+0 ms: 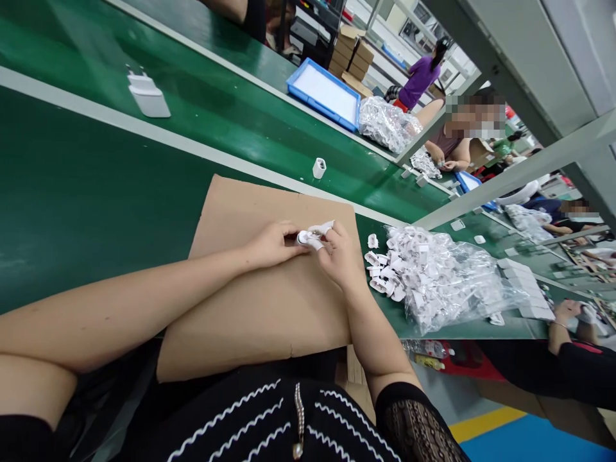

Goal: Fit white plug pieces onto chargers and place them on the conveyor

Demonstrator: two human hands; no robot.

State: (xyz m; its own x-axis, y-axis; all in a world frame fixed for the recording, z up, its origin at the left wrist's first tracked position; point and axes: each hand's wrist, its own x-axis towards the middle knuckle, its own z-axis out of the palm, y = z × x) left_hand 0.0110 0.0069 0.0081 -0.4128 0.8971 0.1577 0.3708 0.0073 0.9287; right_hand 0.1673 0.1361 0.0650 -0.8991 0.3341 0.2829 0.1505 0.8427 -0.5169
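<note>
My left hand (272, 247) and my right hand (339, 256) meet over a brown cardboard sheet (260, 308) lying on a green conveyor belt (96, 192). Between my fingers, both hands grip a small white plastic plug part (308, 239) with a round silvery end; my fingers hide part of it. Just right of my right hand, a pile of loose white parts (380, 269) spills beside a clear plastic bag (443, 276) full of similar pieces. A white wall charger (148, 95) and a small white cube (318, 168) stand farther up the belt.
A blue tray (323, 93) and another plastic bag (387, 125) sit along the far belt, beyond a raised rail (240, 70). Metal frame posts (495, 70) rise at the right. Several co-workers sit or stand beyond them, and cartons (351, 54) are stacked behind.
</note>
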